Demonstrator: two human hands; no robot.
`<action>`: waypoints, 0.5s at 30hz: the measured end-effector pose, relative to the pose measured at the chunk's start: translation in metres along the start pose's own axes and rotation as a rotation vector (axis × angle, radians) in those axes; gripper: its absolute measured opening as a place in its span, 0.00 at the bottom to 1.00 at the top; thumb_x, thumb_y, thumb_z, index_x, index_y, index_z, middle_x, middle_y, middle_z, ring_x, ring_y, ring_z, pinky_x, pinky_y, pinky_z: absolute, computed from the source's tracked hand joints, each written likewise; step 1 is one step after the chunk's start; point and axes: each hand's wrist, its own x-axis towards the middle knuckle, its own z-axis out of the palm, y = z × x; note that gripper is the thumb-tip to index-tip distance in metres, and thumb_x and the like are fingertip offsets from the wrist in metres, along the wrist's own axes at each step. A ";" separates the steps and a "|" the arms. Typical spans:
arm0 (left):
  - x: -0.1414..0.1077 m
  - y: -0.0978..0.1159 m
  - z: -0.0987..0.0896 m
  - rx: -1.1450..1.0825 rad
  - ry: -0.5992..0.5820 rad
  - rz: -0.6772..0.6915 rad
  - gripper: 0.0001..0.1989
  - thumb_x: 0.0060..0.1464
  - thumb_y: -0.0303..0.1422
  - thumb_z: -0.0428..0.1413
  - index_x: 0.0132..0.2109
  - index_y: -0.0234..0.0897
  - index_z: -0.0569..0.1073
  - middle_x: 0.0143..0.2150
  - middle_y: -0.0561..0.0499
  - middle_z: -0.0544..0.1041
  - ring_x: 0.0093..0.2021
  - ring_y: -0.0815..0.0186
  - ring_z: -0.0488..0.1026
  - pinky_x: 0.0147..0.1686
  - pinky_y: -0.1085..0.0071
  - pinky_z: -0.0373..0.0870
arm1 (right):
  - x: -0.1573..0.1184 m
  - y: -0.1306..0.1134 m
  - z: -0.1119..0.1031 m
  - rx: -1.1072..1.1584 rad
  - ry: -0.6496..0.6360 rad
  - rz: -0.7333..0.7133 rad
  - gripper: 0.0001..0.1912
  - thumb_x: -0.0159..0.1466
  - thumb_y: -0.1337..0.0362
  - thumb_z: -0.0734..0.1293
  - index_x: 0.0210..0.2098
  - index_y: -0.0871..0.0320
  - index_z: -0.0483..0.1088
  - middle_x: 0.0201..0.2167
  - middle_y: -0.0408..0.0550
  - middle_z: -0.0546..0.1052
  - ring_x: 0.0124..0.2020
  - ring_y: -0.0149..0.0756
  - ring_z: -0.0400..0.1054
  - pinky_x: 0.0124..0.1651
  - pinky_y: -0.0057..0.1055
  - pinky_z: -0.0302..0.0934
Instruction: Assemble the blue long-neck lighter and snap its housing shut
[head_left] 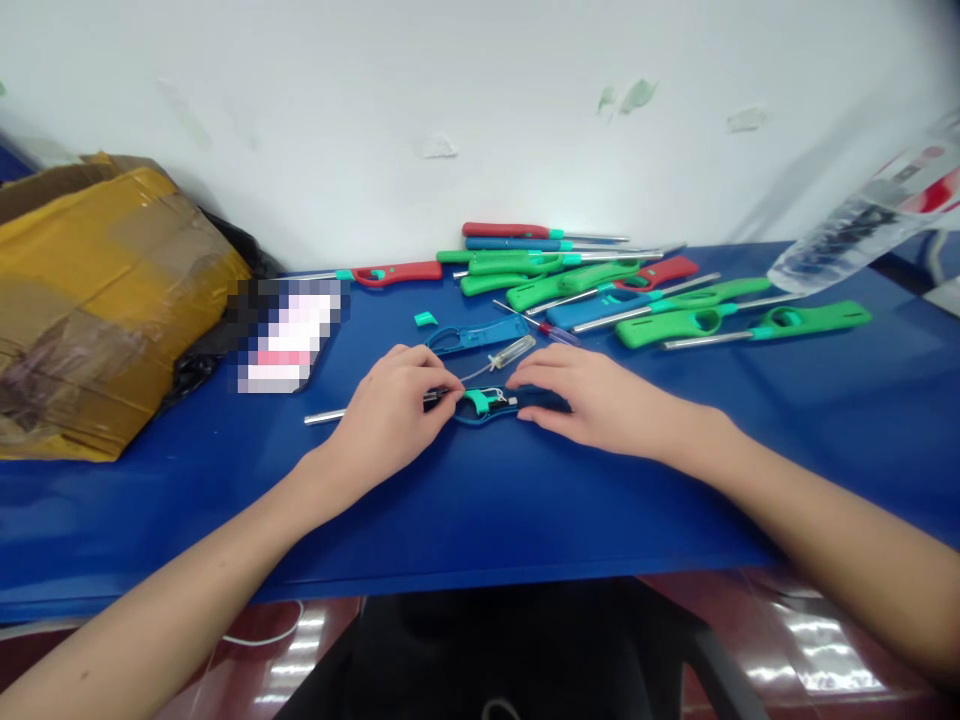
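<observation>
Box, yellow-brn & taped, is sitting at table's far L; blk bag is poking out behind & beside it, looking crumpled; just R of bag, phone-like item is lying flat, showing pixelated, so no detail is coming thru; bottle, clear w/ red/wht label, is standing nr R end, appearing slanted, top running out of view; wht wall is rising behind, bearing green marks & flaking spots; below, blk chair-like item is facing table's front edge; reddish floor is reflecting lights; wht cable is curving low L.
</observation>
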 end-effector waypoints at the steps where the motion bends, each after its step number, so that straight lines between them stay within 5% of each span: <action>1: -0.001 -0.001 -0.001 0.019 0.010 0.023 0.10 0.60 0.31 0.55 0.37 0.39 0.82 0.37 0.48 0.76 0.38 0.61 0.69 0.38 0.64 0.68 | 0.000 0.000 0.000 -0.001 -0.003 0.003 0.14 0.65 0.64 0.68 0.49 0.62 0.74 0.46 0.55 0.78 0.48 0.45 0.74 0.54 0.41 0.69; 15: -0.003 -0.007 -0.003 0.104 -0.012 0.185 0.11 0.62 0.31 0.53 0.41 0.38 0.81 0.40 0.47 0.78 0.40 0.61 0.73 0.39 0.65 0.71 | -0.002 -0.001 -0.003 0.014 0.015 -0.006 0.12 0.66 0.63 0.68 0.48 0.58 0.76 0.47 0.53 0.79 0.48 0.44 0.75 0.52 0.40 0.69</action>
